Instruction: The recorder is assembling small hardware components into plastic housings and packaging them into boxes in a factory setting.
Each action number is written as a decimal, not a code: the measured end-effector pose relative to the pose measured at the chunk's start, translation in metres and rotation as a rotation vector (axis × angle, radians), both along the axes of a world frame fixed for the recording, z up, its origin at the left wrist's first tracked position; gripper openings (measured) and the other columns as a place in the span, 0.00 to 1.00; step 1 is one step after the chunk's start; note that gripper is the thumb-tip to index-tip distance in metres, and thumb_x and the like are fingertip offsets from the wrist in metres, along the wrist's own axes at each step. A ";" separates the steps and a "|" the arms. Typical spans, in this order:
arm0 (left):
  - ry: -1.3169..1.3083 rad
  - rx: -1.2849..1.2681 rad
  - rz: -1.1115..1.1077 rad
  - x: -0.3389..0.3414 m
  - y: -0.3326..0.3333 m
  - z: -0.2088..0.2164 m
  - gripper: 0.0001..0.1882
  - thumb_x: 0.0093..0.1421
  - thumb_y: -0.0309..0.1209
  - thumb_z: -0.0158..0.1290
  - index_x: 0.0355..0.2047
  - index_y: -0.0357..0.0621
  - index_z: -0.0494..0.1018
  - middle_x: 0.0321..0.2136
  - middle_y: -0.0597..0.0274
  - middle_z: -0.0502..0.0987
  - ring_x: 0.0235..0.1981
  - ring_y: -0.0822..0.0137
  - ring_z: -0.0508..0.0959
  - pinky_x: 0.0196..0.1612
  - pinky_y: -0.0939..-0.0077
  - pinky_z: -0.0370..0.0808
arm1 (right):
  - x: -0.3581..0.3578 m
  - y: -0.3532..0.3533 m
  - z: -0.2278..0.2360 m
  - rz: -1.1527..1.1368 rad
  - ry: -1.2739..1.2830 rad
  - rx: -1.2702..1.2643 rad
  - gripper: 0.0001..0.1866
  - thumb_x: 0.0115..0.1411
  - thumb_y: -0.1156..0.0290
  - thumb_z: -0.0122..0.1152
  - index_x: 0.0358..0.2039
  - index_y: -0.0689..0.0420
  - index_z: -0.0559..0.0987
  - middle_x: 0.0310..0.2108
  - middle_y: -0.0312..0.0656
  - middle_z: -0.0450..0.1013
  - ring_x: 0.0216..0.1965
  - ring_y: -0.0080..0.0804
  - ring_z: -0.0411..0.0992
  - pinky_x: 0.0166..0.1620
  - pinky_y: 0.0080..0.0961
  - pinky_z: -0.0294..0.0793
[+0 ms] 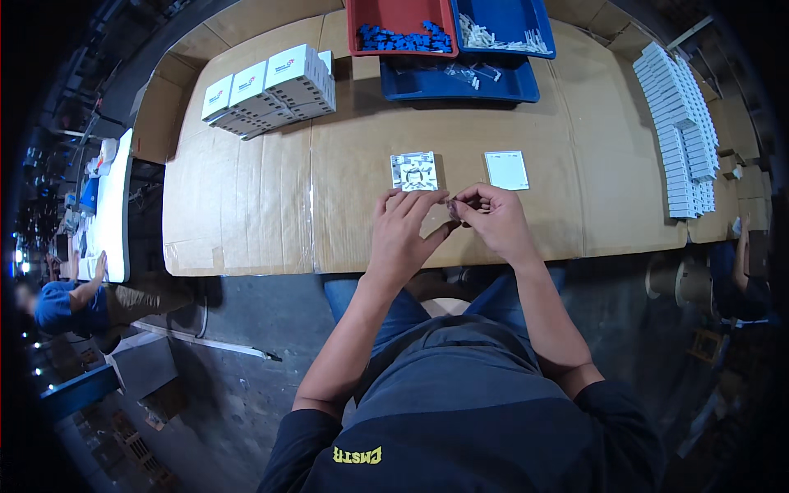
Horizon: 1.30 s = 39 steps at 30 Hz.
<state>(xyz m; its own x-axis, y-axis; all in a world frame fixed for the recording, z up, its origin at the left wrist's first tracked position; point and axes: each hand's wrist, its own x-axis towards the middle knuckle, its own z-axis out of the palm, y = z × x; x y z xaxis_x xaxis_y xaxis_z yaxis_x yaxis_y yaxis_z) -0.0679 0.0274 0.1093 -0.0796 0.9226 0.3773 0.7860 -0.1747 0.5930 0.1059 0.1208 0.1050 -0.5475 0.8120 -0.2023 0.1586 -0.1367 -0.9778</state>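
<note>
Close to the near table edge, my left hand (403,230) and my right hand (499,223) meet at the fingertips. Both are closed in a pinch around a small thing (452,209), too small and too covered by the fingers to name. Just beyond my left hand lies a square white housing (413,171) with a grey pattern and a round shape at its middle. A flat white square plate (507,171) rests a little beyond my right hand, apart from it.
White boxes (271,89) stand stacked at the far left. At the back are a red tray (401,51) with blue parts, a blue tray (505,51) with white parts, and another blue tray (460,94). White pieces (680,135) are piled right. People work at both sides.
</note>
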 end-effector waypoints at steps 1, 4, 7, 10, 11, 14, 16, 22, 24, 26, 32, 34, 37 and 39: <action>-0.040 -0.008 0.000 -0.001 0.000 -0.001 0.28 0.48 0.31 0.71 0.51 0.49 0.78 0.44 0.64 0.82 0.49 0.61 0.79 0.61 0.61 0.66 | 0.001 -0.001 -0.001 0.014 -0.052 0.037 0.05 0.67 0.79 0.63 0.41 0.66 0.81 0.34 0.38 0.81 0.34 0.21 0.80 0.37 0.19 0.81; -0.107 -0.012 -0.009 0.001 0.005 -0.007 0.25 0.49 0.31 0.71 0.50 0.47 0.79 0.40 0.64 0.83 0.46 0.61 0.81 0.59 0.62 0.68 | 0.002 0.003 0.000 0.034 -0.068 0.036 0.05 0.68 0.79 0.63 0.41 0.66 0.81 0.34 0.38 0.81 0.33 0.20 0.79 0.37 0.17 0.80; -0.146 -0.003 -0.005 0.004 0.010 -0.016 0.24 0.51 0.31 0.71 0.49 0.46 0.79 0.38 0.62 0.83 0.44 0.61 0.82 0.56 0.64 0.70 | 0.002 0.008 -0.002 0.032 -0.003 -0.091 0.05 0.68 0.76 0.64 0.39 0.66 0.82 0.32 0.37 0.81 0.33 0.18 0.78 0.39 0.17 0.77; -0.195 -0.025 0.013 0.001 0.016 -0.020 0.22 0.52 0.32 0.71 0.48 0.44 0.80 0.37 0.61 0.83 0.42 0.62 0.82 0.53 0.66 0.72 | 0.002 0.017 0.002 -0.016 -0.053 0.049 0.08 0.70 0.73 0.61 0.42 0.66 0.81 0.38 0.39 0.80 0.39 0.22 0.78 0.43 0.19 0.77; -0.229 -0.045 0.021 0.000 0.017 -0.021 0.21 0.53 0.32 0.71 0.47 0.43 0.80 0.37 0.60 0.83 0.42 0.63 0.83 0.52 0.66 0.74 | 0.002 0.019 0.006 -0.018 -0.059 0.044 0.08 0.70 0.73 0.61 0.42 0.66 0.81 0.38 0.39 0.80 0.39 0.22 0.78 0.43 0.19 0.77; -0.509 -0.116 -0.012 -0.003 0.024 -0.033 0.21 0.58 0.33 0.70 0.48 0.38 0.80 0.39 0.59 0.84 0.42 0.66 0.83 0.50 0.69 0.77 | 0.001 0.027 0.012 0.067 -0.059 0.154 0.11 0.72 0.70 0.59 0.46 0.66 0.79 0.44 0.40 0.78 0.44 0.26 0.78 0.48 0.23 0.77; -0.715 -0.218 -0.030 -0.004 0.023 -0.044 0.19 0.60 0.34 0.67 0.48 0.36 0.80 0.39 0.58 0.84 0.41 0.66 0.83 0.48 0.69 0.79 | 0.004 0.033 0.004 0.298 -0.066 0.213 0.15 0.73 0.66 0.58 0.49 0.66 0.78 0.46 0.41 0.76 0.46 0.27 0.77 0.51 0.25 0.76; -1.490 -0.733 -0.217 -0.001 0.018 -0.072 0.17 0.71 0.36 0.57 0.50 0.33 0.78 0.41 0.57 0.82 0.39 0.68 0.83 0.45 0.70 0.82 | 0.007 0.068 -0.008 0.315 -0.050 0.146 0.16 0.72 0.62 0.60 0.46 0.64 0.83 0.45 0.41 0.79 0.43 0.26 0.77 0.51 0.27 0.75; -1.696 -0.847 -0.379 -0.002 0.011 -0.092 0.23 0.74 0.41 0.50 0.53 0.30 0.74 0.41 0.55 0.81 0.37 0.64 0.84 0.45 0.65 0.84 | 0.009 0.107 0.004 0.307 -0.312 0.242 0.12 0.71 0.66 0.61 0.48 0.61 0.83 0.40 0.39 0.80 0.42 0.25 0.77 0.48 0.27 0.76; -1.799 -1.059 -0.481 -0.001 0.006 -0.109 0.25 0.74 0.44 0.48 0.54 0.30 0.73 0.43 0.53 0.80 0.38 0.62 0.83 0.50 0.63 0.83 | 0.010 0.165 -0.001 0.157 -0.359 0.400 0.11 0.69 0.68 0.64 0.45 0.62 0.83 0.36 0.39 0.82 0.39 0.26 0.78 0.44 0.28 0.77; -1.983 -1.013 -0.604 -0.006 0.014 -0.126 0.24 0.76 0.42 0.46 0.57 0.29 0.72 0.46 0.55 0.81 0.42 0.64 0.84 0.55 0.68 0.80 | -0.010 0.339 0.016 -0.214 -0.631 0.914 0.08 0.66 0.69 0.63 0.44 0.56 0.83 0.40 0.44 0.83 0.43 0.44 0.81 0.46 0.37 0.78; -1.972 -1.043 -0.599 -0.003 0.017 -0.131 0.25 0.76 0.42 0.45 0.58 0.30 0.70 0.48 0.54 0.80 0.44 0.63 0.83 0.56 0.67 0.80 | -0.018 0.380 0.011 -0.057 -0.750 1.095 0.09 0.64 0.70 0.60 0.43 0.53 0.83 0.42 0.45 0.82 0.46 0.49 0.79 0.47 0.45 0.78; -2.022 -1.121 -0.673 -0.003 0.020 -0.138 0.26 0.77 0.44 0.43 0.59 0.31 0.69 0.51 0.52 0.78 0.46 0.63 0.82 0.58 0.65 0.80 | -0.025 0.414 -0.021 0.106 -0.845 1.227 0.10 0.63 0.71 0.59 0.43 0.52 0.83 0.43 0.47 0.82 0.47 0.50 0.79 0.48 0.48 0.78; -2.028 -1.122 -0.659 -0.002 0.021 -0.135 0.26 0.76 0.44 0.43 0.59 0.30 0.69 0.50 0.50 0.78 0.45 0.61 0.82 0.58 0.63 0.79 | -0.026 0.418 -0.028 0.187 -0.899 1.231 0.10 0.60 0.74 0.60 0.42 0.53 0.83 0.40 0.48 0.82 0.45 0.51 0.79 0.47 0.47 0.78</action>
<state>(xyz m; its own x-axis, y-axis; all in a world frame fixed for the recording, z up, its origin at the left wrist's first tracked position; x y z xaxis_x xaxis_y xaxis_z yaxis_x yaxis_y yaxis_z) -0.0702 0.0489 -0.0258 0.6997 0.6826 -0.2110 -0.6407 0.7302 0.2374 0.0797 0.5383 0.0769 -0.7259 0.6542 0.2123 0.6623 0.7481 -0.0409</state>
